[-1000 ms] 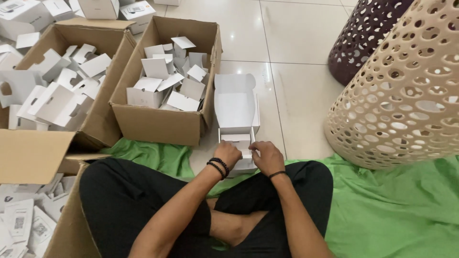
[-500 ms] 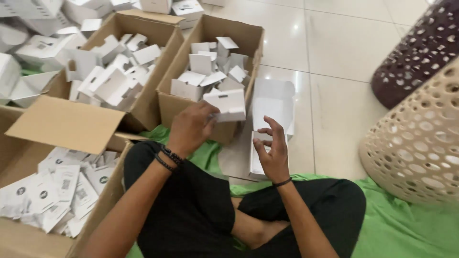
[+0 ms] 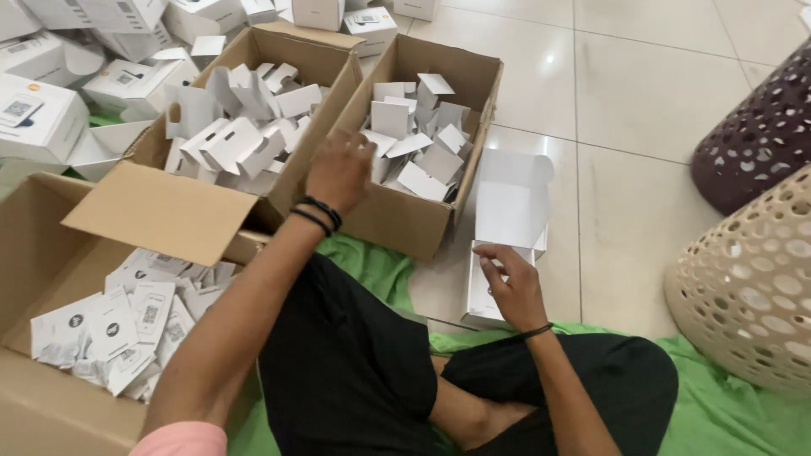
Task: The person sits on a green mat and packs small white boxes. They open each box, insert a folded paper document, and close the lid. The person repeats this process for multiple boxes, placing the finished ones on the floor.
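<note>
Over two cardboard boxes [image 3: 405,219], left hand [image 3: 340,173]; right hand [image 3: 507,287] touches one white box [image 3: 507,211]

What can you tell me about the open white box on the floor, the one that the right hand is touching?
The open white box is small, plain and looks like thin card. It lies on the pale tiled floor, beside a brown carton of folded white inserts. Its hinged lid stands open, tilted back away from the person, showing a blank white inside. The right hand rests on its near, lower part, fingers inside the tray. Its near edge meets the green cloth.
</note>
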